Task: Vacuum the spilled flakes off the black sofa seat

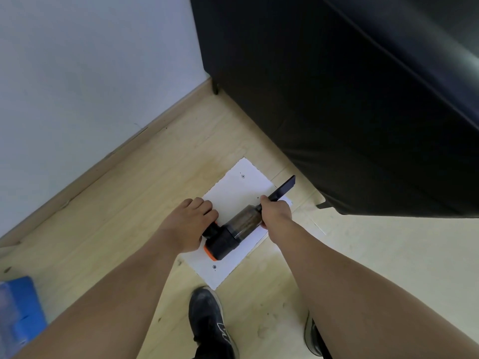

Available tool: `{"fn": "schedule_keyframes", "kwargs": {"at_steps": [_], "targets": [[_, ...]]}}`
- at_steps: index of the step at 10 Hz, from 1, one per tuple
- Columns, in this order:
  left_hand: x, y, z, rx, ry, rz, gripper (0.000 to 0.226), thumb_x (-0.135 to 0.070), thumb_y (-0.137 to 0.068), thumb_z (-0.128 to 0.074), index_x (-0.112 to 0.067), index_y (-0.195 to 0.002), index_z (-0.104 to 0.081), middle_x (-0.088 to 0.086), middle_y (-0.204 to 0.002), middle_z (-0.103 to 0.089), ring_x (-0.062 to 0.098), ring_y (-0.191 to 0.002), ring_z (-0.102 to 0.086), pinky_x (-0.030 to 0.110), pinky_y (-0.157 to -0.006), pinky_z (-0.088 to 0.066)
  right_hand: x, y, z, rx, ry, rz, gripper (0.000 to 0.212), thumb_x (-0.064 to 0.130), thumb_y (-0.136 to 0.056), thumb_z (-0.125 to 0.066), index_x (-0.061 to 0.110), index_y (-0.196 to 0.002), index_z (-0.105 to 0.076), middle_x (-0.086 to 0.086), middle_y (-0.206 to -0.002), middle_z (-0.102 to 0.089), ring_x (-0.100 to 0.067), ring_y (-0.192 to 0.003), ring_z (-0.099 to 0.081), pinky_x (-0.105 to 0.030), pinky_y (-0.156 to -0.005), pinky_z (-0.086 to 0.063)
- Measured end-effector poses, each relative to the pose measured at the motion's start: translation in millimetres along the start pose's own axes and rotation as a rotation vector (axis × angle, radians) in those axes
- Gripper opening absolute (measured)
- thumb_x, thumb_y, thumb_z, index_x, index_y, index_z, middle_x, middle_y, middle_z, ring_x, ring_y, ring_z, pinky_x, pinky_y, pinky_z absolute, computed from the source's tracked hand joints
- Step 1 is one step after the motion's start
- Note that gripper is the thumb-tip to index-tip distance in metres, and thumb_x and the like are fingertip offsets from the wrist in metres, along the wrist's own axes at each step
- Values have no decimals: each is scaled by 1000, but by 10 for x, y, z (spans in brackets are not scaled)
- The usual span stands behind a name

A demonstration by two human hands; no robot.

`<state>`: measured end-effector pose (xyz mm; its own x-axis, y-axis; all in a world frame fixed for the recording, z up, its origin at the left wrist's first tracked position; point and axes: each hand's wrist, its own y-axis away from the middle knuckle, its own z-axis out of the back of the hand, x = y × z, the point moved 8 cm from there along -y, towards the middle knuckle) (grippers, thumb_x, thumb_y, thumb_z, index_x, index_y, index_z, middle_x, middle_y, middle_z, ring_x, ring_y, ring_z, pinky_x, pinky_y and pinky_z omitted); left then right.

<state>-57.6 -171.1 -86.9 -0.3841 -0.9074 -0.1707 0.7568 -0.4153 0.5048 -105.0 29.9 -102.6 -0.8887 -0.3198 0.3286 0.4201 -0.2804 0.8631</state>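
Observation:
A black handheld vacuum (228, 238) with an orange end and a clear dust cup lies low over a white sheet (238, 187) on the wooden floor. My left hand (186, 224) grips its handle at the rear. My right hand (276, 212) grips the front of the dust cup where the flat black nozzle (283, 189) joins. The nozzle points toward the black sofa (337, 86), whose side panel fills the upper right. The sofa seat and any flakes are out of view.
A white wall (90, 73) with a wooden skirting runs along the left. A blue box (18, 314) sits at the lower left corner. My two dark shoes (210, 325) stand on the floor just behind the sheet.

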Motion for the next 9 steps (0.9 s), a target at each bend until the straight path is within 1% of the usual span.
{"fn": "schedule_keyframes", "kwargs": {"at_steps": [1,2,3,4,5,6,7,8,9], "targets": [[-43,-18,23,41,-5,-6,48,-16,-73,-59,-27,-119,-55,-6,-116,-51,22,-108,-48,32,-94,-40,10,5,22,-9,-10,1,26,38,-102,-50,13,-109,-51,-7,-96,-59,-28,-96,-61,-44,-94,-57],[-66,-35,47,87,-42,7,54,-15,-77,-54,-28,-129,-47,-6,-126,-44,21,-116,-42,31,-101,-35,34,0,39,-16,-43,18,22,33,-101,-48,13,-106,-53,-7,-89,-58,-28,-85,-58,-46,-92,-57],[-90,-47,79,122,-88,18,59,-13,-78,-54,-29,-133,-42,-5,-130,-40,21,-120,-39,32,-105,-32,60,39,57,-3,-28,24,23,33,-100,-46,12,-105,-54,-7,-85,-58,-26,-76,-54,-38,-79,-55],[-134,-58,107,158,-118,11,65,-14,-78,-55,-30,-139,-37,-4,-134,-38,22,-124,-37,33,-108,-30,57,71,109,-2,31,0,26,35,-101,-42,12,-104,-53,-5,-83,-56,-25,-74,-53,-32,-71,-46],[-170,-61,186,183,-130,14,68,-16,-79,-57,-31,-142,-35,-4,-137,-37,22,-127,-36,34,-110,-29,84,118,166,-21,57,-13,28,37,-103,-40,11,-107,-52,-2,-78,-51,-19,-68,-50,-28,-67,-42],[-178,-60,261,171,-117,42,63,-23,-84,-57,-31,-143,-35,-5,-138,-38,21,-127,-36,33,-111,-28,153,160,216,-45,105,29,35,36,-103,-41,9,-121,-55,-4,-92,-56,-14,-64,-47,-27,-60,-38],[-199,-49,362,145,-114,73,59,-24,-89,-51,-29,-145,-34,-5,-139,-38,21,-128,-36,33,-112,-26,177,208,280,-52,113,38,41,37,-104,-41,6,-125,-57,-2,-85,-54,-18,-69,-51,-30,-70,-41],[-249,-7,477,112,-139,84,58,-21,-91,-43,-26,-148,-30,-3,-142,-35,22,-129,-35,34,-114,-24,188,275,314,-26,166,36,41,41,-104,-40,7,-121,-58,3,-74,-46,-17,-68,-50,-23,-60,-37],[-331,24,605,105,-154,87,55,-25,-96,-38,-25,-149,-27,-3,-143,-34,22,-130,-34,35,-115,-23,257,394,427,-57,177,57,33,40,-105,-41,9,-108,-51,2,-74,-45,-11,-61,-43,-25,-52,-31]]}}
